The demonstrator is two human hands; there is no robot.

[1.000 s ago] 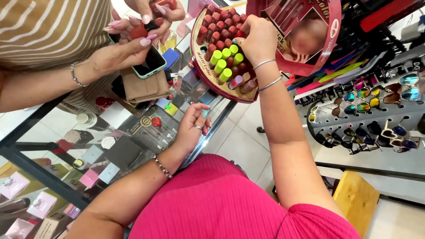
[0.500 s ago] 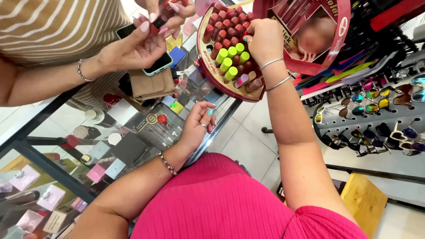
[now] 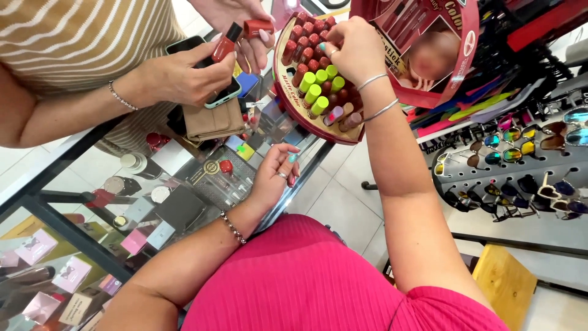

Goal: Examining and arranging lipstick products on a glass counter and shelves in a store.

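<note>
Right hand (image 3: 355, 46) has its grip pinched on 1 lipstick in the lipstick tray (image 3: 288, 98); left hand (image 3: 275, 175) rests flat, fingers loosely apart, on the glass tabletop (image 3: 73, 178) below the tray.

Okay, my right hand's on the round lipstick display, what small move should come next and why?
Probably pinch one red-capped tube and lift it straight up: the right hand fingertips already rest on the upper rows of the round red lipstick display, while the left hand lies flat on the glass counter.

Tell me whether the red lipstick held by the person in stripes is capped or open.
Open: the lipstick sits in one hand, its red cap apart in the other.
</note>
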